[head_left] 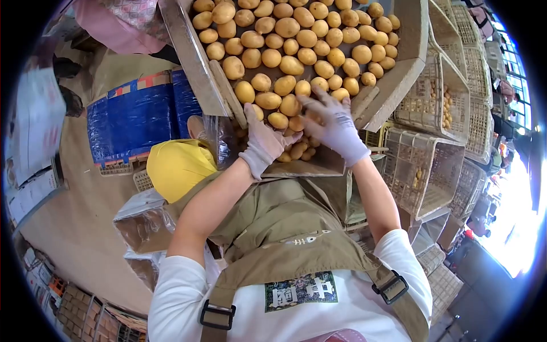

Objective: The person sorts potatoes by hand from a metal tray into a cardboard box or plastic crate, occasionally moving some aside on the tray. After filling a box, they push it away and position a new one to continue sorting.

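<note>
Many round yellow potatoes [291, 65] lie spread over a tray with wooden side boards [399, 91]. Both of my hands wear pale gloves and are at the tray's near end. My left hand [263, 139] is open, its thumb up beside a potato and its fingers stretched to the right. Fingers spread, my right hand [333, 126] reaches over potatoes at the near edge and partly hides some of them. Below and between the hands, more potatoes [296, 151] sit in a container, mostly hidden by my hands and the tray end.
Stacked plastic crates [421, 171] stand on the right, some with potatoes inside. A yellow bag-like thing [179, 170] is close to my left arm. Farther left are blue-wrapped boxes [137, 119] and a plastic-covered carton [145, 222]. Someone in pink clothing [117, 25] is at the upper left.
</note>
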Demonstrator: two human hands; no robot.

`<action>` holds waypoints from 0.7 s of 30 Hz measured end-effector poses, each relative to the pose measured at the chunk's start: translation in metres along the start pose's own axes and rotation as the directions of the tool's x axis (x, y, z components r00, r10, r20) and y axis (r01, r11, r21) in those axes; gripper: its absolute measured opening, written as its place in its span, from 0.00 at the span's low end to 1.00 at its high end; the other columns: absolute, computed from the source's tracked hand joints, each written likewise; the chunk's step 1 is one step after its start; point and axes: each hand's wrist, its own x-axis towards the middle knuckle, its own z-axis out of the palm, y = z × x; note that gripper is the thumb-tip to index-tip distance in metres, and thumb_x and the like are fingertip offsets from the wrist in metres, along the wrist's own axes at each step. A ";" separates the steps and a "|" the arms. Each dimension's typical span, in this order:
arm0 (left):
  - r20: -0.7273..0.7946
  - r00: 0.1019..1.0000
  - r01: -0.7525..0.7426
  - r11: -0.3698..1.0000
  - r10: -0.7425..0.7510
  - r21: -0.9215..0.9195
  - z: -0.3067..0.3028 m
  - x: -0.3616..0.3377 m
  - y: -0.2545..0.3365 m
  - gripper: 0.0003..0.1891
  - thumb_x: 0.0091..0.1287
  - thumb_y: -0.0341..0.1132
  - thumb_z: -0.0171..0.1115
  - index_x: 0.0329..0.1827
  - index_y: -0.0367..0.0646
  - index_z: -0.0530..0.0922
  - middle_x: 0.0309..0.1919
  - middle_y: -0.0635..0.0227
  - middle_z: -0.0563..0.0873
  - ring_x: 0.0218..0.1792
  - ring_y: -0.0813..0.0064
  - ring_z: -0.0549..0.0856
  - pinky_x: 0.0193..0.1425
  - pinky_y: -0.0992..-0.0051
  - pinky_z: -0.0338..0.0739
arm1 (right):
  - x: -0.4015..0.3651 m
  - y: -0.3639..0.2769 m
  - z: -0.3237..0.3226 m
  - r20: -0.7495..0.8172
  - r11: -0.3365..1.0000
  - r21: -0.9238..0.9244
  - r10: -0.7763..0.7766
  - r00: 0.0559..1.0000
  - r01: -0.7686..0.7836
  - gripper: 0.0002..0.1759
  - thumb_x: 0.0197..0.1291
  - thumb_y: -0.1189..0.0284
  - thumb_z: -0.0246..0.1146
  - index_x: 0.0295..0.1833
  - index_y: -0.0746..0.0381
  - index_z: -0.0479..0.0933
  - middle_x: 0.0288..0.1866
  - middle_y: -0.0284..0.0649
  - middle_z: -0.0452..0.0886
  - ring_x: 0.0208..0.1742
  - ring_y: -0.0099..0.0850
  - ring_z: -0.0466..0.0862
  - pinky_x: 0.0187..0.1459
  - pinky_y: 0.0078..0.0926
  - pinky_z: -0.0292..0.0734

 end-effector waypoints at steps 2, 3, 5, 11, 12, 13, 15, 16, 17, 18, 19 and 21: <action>-0.057 0.998 -0.023 1.000 0.025 0.020 0.001 0.000 -0.002 0.48 0.65 0.80 0.37 0.79 0.55 0.59 0.78 0.63 0.63 0.72 0.55 0.69 0.68 0.42 0.67 | 0.006 -0.007 -0.013 -0.240 0.984 -0.179 -0.066 0.969 0.023 0.28 0.60 0.55 0.66 0.65 0.49 0.80 0.70 0.48 0.75 0.70 0.49 0.74 0.74 0.51 0.59; -0.129 0.990 -0.044 0.998 0.049 0.039 0.002 0.000 -0.004 0.47 0.66 0.79 0.39 0.79 0.55 0.59 0.78 0.63 0.62 0.73 0.56 0.68 0.69 0.42 0.66 | 0.006 0.007 -0.011 -0.201 0.974 -0.227 -0.062 0.978 0.015 0.27 0.59 0.56 0.66 0.65 0.49 0.80 0.69 0.48 0.75 0.69 0.49 0.74 0.73 0.52 0.60; -0.179 0.980 -0.065 0.992 0.084 0.112 -0.008 0.005 -0.006 0.46 0.67 0.76 0.43 0.79 0.55 0.59 0.78 0.65 0.62 0.75 0.59 0.66 0.71 0.41 0.63 | 0.014 0.015 -0.026 -0.074 0.982 -0.151 0.102 0.992 -0.112 0.28 0.59 0.56 0.66 0.65 0.49 0.80 0.70 0.47 0.75 0.70 0.49 0.74 0.73 0.54 0.60; -0.174 0.970 -0.115 0.950 0.171 0.290 -0.026 0.015 -0.013 0.42 0.68 0.69 0.56 0.79 0.56 0.60 0.77 0.70 0.62 0.78 0.65 0.59 0.76 0.41 0.54 | 0.017 -0.004 0.011 0.122 0.973 -0.231 0.034 0.992 -0.005 0.39 0.58 0.42 0.64 0.77 0.34 0.67 0.85 0.46 0.53 0.81 0.64 0.52 0.72 0.78 0.39; -0.148 0.979 -0.109 0.970 0.143 0.217 -0.020 0.009 -0.010 0.42 0.67 0.69 0.56 0.79 0.57 0.59 0.77 0.70 0.61 0.78 0.65 0.59 0.76 0.39 0.53 | 0.012 -0.009 0.008 0.168 0.974 -0.227 0.014 0.986 0.025 0.40 0.58 0.43 0.65 0.77 0.33 0.66 0.86 0.43 0.52 0.82 0.63 0.50 0.74 0.76 0.39; -0.118 0.986 -0.105 0.985 0.121 0.139 -0.011 0.002 -0.007 0.43 0.67 0.69 0.56 0.79 0.57 0.59 0.78 0.69 0.61 0.78 0.66 0.58 0.76 0.38 0.52 | 0.007 -0.006 0.009 0.181 0.974 -0.225 0.004 0.983 0.037 0.40 0.57 0.43 0.66 0.77 0.33 0.67 0.86 0.42 0.51 0.83 0.62 0.50 0.74 0.76 0.39; -0.026 0.998 -0.065 0.997 0.066 0.029 -0.009 0.001 -0.004 0.45 0.66 0.73 0.52 0.80 0.59 0.56 0.80 0.68 0.57 0.80 0.63 0.57 0.75 0.35 0.52 | 0.004 0.001 0.010 0.179 0.977 -0.209 -0.006 0.984 0.044 0.40 0.57 0.45 0.66 0.77 0.32 0.67 0.86 0.41 0.51 0.83 0.60 0.49 0.74 0.75 0.41; -0.067 0.995 -0.076 0.997 0.076 0.001 -0.004 -0.001 -0.004 0.46 0.65 0.74 0.51 0.81 0.59 0.55 0.80 0.67 0.56 0.80 0.62 0.57 0.75 0.34 0.52 | 0.003 0.002 0.011 0.168 0.980 -0.193 -0.008 0.986 0.041 0.40 0.57 0.45 0.67 0.77 0.32 0.67 0.86 0.41 0.51 0.83 0.60 0.49 0.74 0.75 0.41; -0.110 0.990 -0.088 0.996 0.084 -0.026 0.002 -0.005 -0.004 0.47 0.65 0.75 0.49 0.81 0.60 0.54 0.80 0.66 0.55 0.80 0.60 0.57 0.75 0.34 0.52 | 0.002 0.003 0.011 0.156 0.984 -0.177 -0.007 0.988 0.035 0.40 0.57 0.45 0.67 0.76 0.32 0.67 0.86 0.41 0.51 0.83 0.59 0.49 0.74 0.74 0.41; -0.154 0.984 -0.098 0.994 0.090 -0.052 0.006 -0.008 -0.004 0.47 0.65 0.76 0.48 0.82 0.60 0.53 0.81 0.66 0.54 0.80 0.59 0.57 0.75 0.33 0.52 | 0.002 0.003 0.012 0.160 0.985 -0.170 -0.003 0.987 0.031 0.40 0.57 0.46 0.67 0.76 0.32 0.68 0.86 0.41 0.50 0.83 0.59 0.49 0.74 0.74 0.41; -0.144 0.986 -0.094 0.994 0.086 -0.052 0.003 -0.006 -0.005 0.48 0.64 0.77 0.48 0.82 0.61 0.52 0.81 0.65 0.54 0.80 0.59 0.57 0.75 0.34 0.52 | 0.002 0.003 0.013 0.165 0.986 -0.164 0.001 0.986 0.027 0.40 0.57 0.46 0.67 0.76 0.32 0.68 0.86 0.41 0.50 0.84 0.59 0.48 0.74 0.74 0.42; -0.120 0.989 -0.088 0.995 0.081 -0.053 -0.006 0.001 -0.005 0.49 0.64 0.77 0.48 0.83 0.61 0.51 0.81 0.64 0.54 0.80 0.57 0.57 0.76 0.34 0.51 | 0.003 0.003 0.011 0.169 0.987 -0.161 0.000 0.986 0.028 0.40 0.57 0.46 0.67 0.76 0.32 0.68 0.86 0.42 0.50 0.84 0.59 0.48 0.75 0.74 0.41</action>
